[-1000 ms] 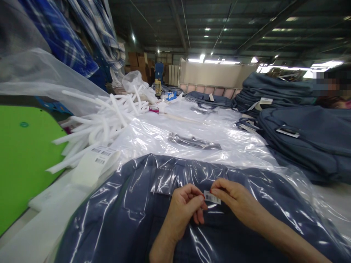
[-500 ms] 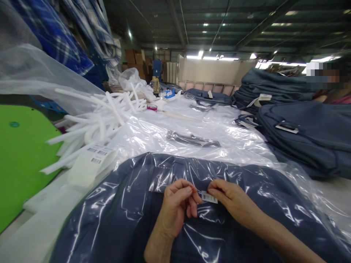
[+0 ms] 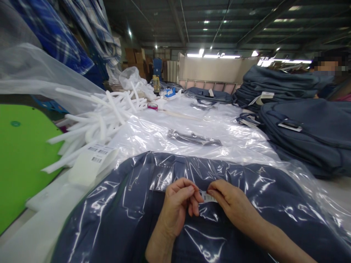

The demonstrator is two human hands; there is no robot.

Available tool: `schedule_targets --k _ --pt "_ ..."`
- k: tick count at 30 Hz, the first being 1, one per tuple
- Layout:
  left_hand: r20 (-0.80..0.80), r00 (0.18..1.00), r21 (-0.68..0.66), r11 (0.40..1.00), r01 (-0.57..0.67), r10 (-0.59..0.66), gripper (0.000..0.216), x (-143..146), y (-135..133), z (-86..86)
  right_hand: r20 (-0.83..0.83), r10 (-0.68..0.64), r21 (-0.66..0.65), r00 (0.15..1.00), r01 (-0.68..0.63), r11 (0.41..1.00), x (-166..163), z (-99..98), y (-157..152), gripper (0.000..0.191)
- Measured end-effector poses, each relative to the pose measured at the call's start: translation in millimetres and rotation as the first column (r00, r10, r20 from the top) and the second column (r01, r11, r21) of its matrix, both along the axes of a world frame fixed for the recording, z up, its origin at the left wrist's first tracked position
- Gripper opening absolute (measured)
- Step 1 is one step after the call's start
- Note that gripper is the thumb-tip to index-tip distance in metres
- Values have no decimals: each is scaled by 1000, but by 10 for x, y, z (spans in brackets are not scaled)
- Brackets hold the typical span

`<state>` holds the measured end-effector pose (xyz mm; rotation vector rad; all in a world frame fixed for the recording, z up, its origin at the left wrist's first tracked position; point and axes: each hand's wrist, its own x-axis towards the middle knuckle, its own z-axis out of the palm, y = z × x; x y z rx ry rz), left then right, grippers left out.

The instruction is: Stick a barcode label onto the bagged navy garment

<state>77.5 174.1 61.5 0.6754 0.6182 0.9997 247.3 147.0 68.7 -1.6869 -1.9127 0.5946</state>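
Observation:
A dark blue bag lies in a clear plastic bag right in front of me. A small white barcode label rests against the plastic between my hands. My right hand pinches at the label's upper edge with thumb and forefinger, covering its right end. Beside the label's left end, my left hand is curled, thumb against forefinger; whether anything is between those fingertips I cannot make out. To the left, a roll of printed barcode labels hangs in a loose curve.
White foam tubes are heaped at the left, beside a green board. Clear plastic sheets spread beyond the bag, with a packed dark strap on them. Blue bags are stacked at the right, near another person. A tape roll lies farther back.
My right hand has shifted slightly over the label, hiding more of its right end. My left hand stays nearly in place. The other person's head has moved at the right.

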Motion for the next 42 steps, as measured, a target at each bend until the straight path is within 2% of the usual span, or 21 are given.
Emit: schedule_targets --k 5,10,16,21,25,29,34,36,40,42 --pt "-6 1000 -1 1000 -1 1 25 1 -5 -11 55 -3 115 998 -3 993 7 -61 -17 20" --pt "-38 999 12 1000 6 -6 25 5 -11 -38 169 18 269 985 -64 961 9 -130 -33 17" --pt "-81 997 12 1000 6 -5 27 17 -20 -33 277 6 362 961 -110 926 0 -160 -48 17" --pt "-240 970 75 996 50 -31 26 88 -34 -93 339 -9 438 941 -149 886 0 -177 -51 23" --pt "-318 947 78 994 72 -44 29 120 -36 -116 346 -94 522 933 -109 846 4 -229 -37 19" --pt "-374 927 64 997 48 -20 31 139 -19 -115 336 -129 505 933 -63 861 -17 -251 -30 15" --pt "-410 911 66 995 70 -37 31 171 0 -155 334 -182 500 925 -10 866 -57 -191 -44 17" --pt "-403 915 57 997 56 -28 31 173 0 -167 369 -160 535 915 -69 842 -66 -161 -82 20" --pt "-358 934 45 999 24 -6 28 167 6 -186 512 -25 518 859 -286 806 -89 -142 -252 30" --pt "-343 939 39 999 2 11 29 169 17 -196 572 -62 528 818 -309 791 -105 -162 -353 30"
